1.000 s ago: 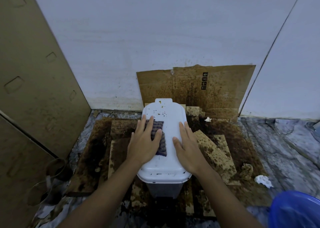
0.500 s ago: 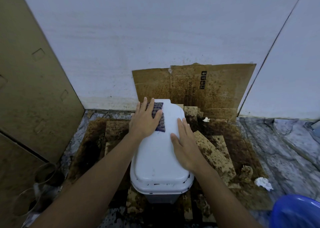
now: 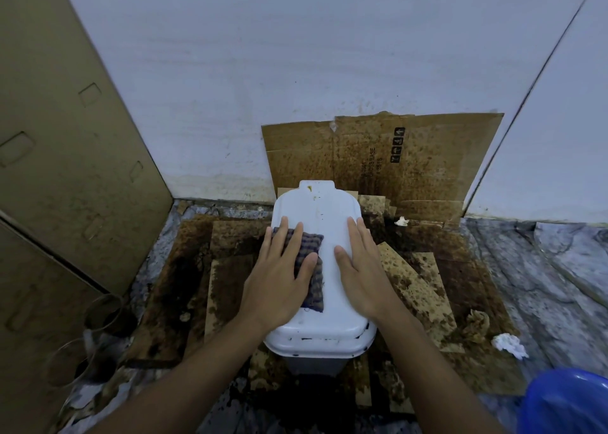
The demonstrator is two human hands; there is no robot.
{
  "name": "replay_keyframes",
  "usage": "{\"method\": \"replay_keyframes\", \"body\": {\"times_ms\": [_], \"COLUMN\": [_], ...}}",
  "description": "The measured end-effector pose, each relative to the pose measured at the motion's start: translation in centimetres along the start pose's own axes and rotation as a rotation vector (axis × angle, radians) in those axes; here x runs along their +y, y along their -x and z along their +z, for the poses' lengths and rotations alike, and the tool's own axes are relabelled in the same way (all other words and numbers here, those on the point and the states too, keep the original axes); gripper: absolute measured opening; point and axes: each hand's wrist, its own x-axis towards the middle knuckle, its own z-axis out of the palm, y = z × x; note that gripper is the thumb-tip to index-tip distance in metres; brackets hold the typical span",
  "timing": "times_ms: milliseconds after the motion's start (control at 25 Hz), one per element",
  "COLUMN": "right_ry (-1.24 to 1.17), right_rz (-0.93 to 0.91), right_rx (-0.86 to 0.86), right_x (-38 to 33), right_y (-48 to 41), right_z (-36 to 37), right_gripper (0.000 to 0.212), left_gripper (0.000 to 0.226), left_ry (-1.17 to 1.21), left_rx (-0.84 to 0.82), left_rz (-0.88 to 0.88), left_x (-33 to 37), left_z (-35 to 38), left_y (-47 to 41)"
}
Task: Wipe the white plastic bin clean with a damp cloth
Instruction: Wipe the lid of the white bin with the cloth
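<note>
While the left hand [image 3: 279, 279] presses flat on the checked cloth [image 3: 311, 269], this reads as the wiping of the lid, mid-stroke, on the white plastic bin [image 3: 324, 305]. Fingers are spread wide and laid down, pinning the cloth by palm pressure, not curled around it. The cloth pokes out from under the hand toward three o'clock and toward five o'clock, lying along the lid's left half.

Over on the other side, the right hand [image 3: 363, 275] lies open and flat on the lid's right edge, holding nothing, and I'd say it is steadying the bin. The bin itself stands at centre, on stained cardboard sheets [image 3: 418, 288], with a cardboard panel [image 3: 427, 157] propped against the wall at twelve o'clock.

Up at twelve o'clock from the cloth, yellowish spots [image 3: 311, 190] sit on the lid's far end, untouched. Dark specks [image 3: 316, 338] line the near rim at six o'clock. My call: the next stroke must carry the cloth up to those spots, then down along the rim, with steady downward pressure.
</note>
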Motion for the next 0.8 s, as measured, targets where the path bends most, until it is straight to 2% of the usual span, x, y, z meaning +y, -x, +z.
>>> {"method": "replay_keyframes", "body": {"times_ms": [560,800], "right_ry": [-0.053,-0.052], "right_rz": [0.018,0.010], "right_rx": [0.000,0.010], "right_x": [0.0,0.0], "right_y": [-0.1,-0.1], "right_z": [0.0,0.1], "right_gripper": [0.068,0.068], "left_gripper": [0.061,0.060], "left_ry": [-0.156,-0.148], "left_rx": [0.024,0.033], "left_rz": [-0.027,-0.013], "left_x": [0.8,0.8], "left_z": [-1.0,-0.9], "left_y": [-15.1,-13.7]}}
